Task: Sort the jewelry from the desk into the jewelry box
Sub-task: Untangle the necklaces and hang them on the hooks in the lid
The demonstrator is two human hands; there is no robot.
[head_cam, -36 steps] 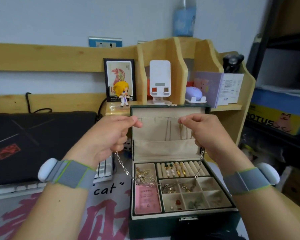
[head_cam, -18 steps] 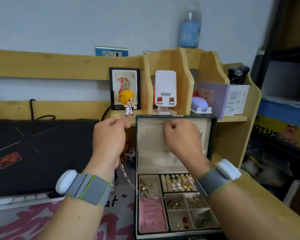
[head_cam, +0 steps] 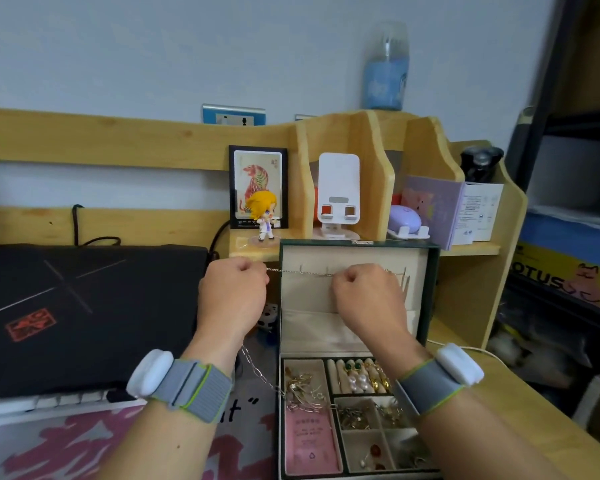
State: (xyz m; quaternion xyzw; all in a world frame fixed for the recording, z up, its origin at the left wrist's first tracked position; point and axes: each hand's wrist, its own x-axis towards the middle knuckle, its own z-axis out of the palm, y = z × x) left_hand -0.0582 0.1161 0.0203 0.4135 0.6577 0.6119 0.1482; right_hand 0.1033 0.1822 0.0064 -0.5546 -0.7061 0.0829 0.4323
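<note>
The left hand (head_cam: 234, 299) pinches one end of a thin silver necklace (head_cam: 300, 271), now pulled taut at the top of the jewelry box (head_cam: 432, 292) lid. The right hand (head_cam: 368, 299), closer to the hooks than a moment ago, pinches the other end. Hanging it looks imminent.

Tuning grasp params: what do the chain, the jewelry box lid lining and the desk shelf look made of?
Chain: thin silver-toned metal, likely; it glints, stretched between left hand and right hand. A chunkier link chain hangs below, shiny too.
Lid lining: cream fabric, matte, perhaps velvet or faux suede; soft pocket fold.
Desk shelf: light wood, visible grain, smooth finish.
</note>
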